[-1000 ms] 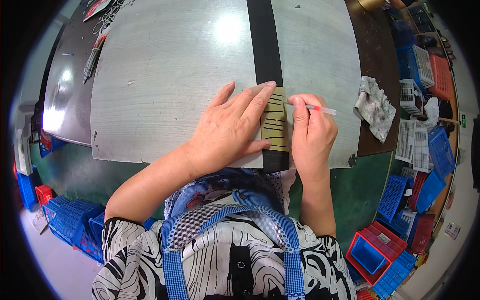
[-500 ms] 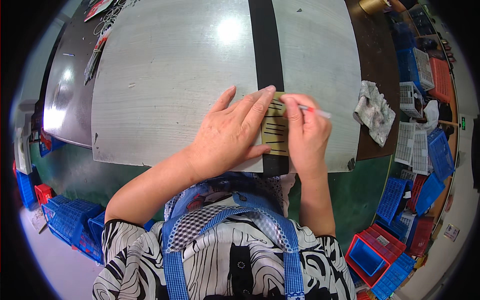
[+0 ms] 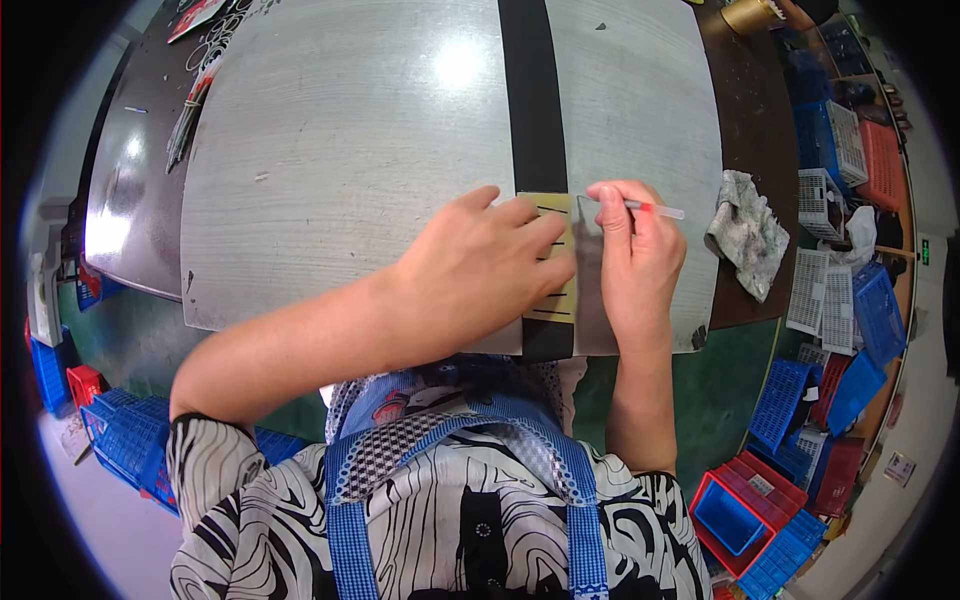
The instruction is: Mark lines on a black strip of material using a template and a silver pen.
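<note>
A black strip (image 3: 538, 110) runs lengthwise across the grey board. On its near part lies a yellow slotted template (image 3: 550, 313), a flat plate with a row of short dark slits. My left hand (image 3: 480, 262) is over the template, palm down, its fingers bent and apart with the fingertips at the template's right half. Its thumb is hidden beneath. Just right of the template, my right hand (image 3: 642, 255) pinches a slim pen refill (image 3: 660, 209), clear with a red section, between thumb and fingers. The refill's point is near the board, off the strip.
The pale grey board (image 3: 340, 180) lies on a dark table (image 3: 750, 110). A crumpled stained rag (image 3: 748, 235) is at its right edge. A bundle of similar refills (image 3: 190, 115) lies at the far left. Blue, red and white plastic baskets (image 3: 745, 510) stand on both sides.
My right hand has drawn away from the template to the right with the refill. My left hand has shifted from pressing flat at the left edge to bent fingers over the template.
</note>
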A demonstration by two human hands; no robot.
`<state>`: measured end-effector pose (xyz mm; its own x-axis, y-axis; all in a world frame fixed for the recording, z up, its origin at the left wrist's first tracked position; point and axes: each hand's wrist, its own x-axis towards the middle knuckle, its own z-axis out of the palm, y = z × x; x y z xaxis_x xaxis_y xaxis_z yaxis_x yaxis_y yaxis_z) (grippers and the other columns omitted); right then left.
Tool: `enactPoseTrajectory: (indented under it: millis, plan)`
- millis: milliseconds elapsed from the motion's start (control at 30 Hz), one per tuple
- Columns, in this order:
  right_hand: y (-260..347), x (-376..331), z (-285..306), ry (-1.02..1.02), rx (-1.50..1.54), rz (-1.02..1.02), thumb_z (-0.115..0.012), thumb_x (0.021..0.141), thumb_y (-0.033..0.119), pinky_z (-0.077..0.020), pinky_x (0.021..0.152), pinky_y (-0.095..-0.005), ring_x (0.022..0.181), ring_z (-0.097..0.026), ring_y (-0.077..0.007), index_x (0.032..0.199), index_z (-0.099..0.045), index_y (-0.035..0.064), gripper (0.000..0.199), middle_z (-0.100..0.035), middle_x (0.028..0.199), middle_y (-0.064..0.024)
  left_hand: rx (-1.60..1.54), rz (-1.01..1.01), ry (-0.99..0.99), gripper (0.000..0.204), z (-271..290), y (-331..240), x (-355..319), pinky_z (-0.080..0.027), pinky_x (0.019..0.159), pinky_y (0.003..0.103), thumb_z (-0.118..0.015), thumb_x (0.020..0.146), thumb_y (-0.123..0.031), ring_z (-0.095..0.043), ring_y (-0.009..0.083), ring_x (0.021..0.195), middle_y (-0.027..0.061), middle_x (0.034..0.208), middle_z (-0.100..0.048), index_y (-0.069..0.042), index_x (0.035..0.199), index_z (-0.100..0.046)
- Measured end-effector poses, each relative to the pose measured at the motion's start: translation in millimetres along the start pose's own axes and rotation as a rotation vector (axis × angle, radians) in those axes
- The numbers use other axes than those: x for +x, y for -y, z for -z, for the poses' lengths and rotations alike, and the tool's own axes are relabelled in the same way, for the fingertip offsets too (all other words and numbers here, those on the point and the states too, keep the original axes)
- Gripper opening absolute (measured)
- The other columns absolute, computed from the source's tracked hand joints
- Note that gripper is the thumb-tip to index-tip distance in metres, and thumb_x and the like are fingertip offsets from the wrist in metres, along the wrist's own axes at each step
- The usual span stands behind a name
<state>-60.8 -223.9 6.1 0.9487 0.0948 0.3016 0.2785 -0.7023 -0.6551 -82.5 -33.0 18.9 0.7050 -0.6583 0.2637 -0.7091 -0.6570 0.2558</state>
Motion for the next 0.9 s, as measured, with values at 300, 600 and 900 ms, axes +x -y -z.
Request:
enactPoseTrajectory:
  millis: [300, 600, 900]
  plan:
    - [-16, -13, 6, -0.078, 0.361, -0.199, -0.054, 0.107, 0.022, -0.0486, 0.067, -0.0276, 0.073, -0.060, -0.0122, 0.097, -0.070, -0.0012, 0.029, -0.065, 0.083, -0.0045, 0.000, -0.210, 0.215, 0.025, 14, 38, 43, -0.056, 0.071, 0.037, -0.073, 0.080, -0.009, -0.067, 0.0232, 0.091, 0.0047, 0.097, -0.064, -0.011, 0.103, -0.063]
    - [3, -14, -10, -0.096, 0.738, -0.279, -0.052, 0.109, 0.021, -0.0564, 0.076, -0.0258, 0.076, -0.057, -0.0070, 0.103, -0.067, -0.0036, 0.029, -0.063, 0.087, -0.0041, -0.465, 0.166, -0.215, 0.031, -16, 96, 31, -0.053, 0.066, 0.033, -0.070, 0.087, -0.003, -0.063, 0.0186, 0.073, 0.0056, 0.093, -0.067, -0.011, 0.117, -0.066]
    - [5, -13, -19, -0.067, 0.623, -0.257, -0.052, 0.109, 0.020, -0.0584, 0.074, -0.0278, 0.075, -0.057, -0.0071, 0.105, -0.068, -0.0035, 0.029, -0.061, 0.083, -0.0027, -0.155, 0.060, -0.209, 0.036, -26, 97, 31, -0.052, 0.082, 0.039, -0.078, 0.083, -0.019, -0.062, 0.0241, 0.089, 0.0027, 0.090, -0.064, -0.020, 0.118, -0.071]
